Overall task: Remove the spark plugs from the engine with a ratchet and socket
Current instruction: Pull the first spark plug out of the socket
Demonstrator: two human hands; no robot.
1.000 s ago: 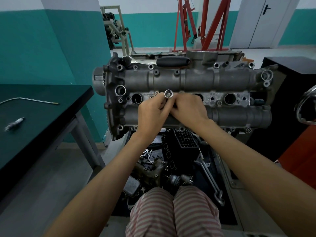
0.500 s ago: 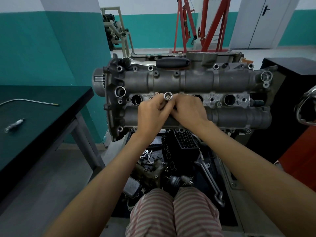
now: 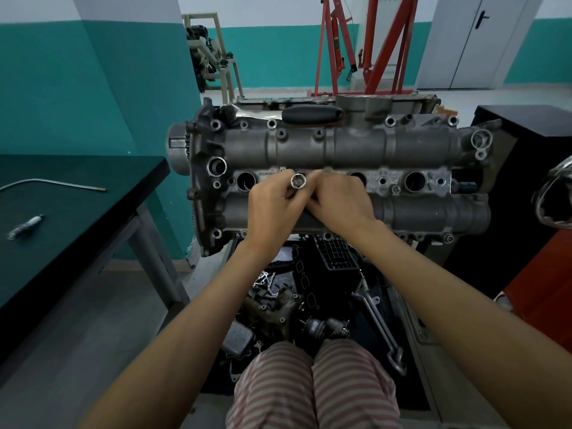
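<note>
Both hands meet over the middle of the engine [image 3: 340, 147]: the left hand [image 3: 272, 209] and the right hand [image 3: 340, 202] grip a socket [image 3: 298, 182] between them, open end up. One spark plug [image 3: 26, 226] lies on the dark table [image 3: 93, 212] at left.

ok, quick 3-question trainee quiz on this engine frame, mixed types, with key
1. True or false: the ratchet handle is in the right hand.
2. The socket is held by: A) left hand only B) both hands C) neither.
3. Fill in: the loose spark plug lies on the ____ table.

Key: 1 false, it lies on top of the engine, behind the hands. 2 B, over the row of plug wells. 3 green.
</note>
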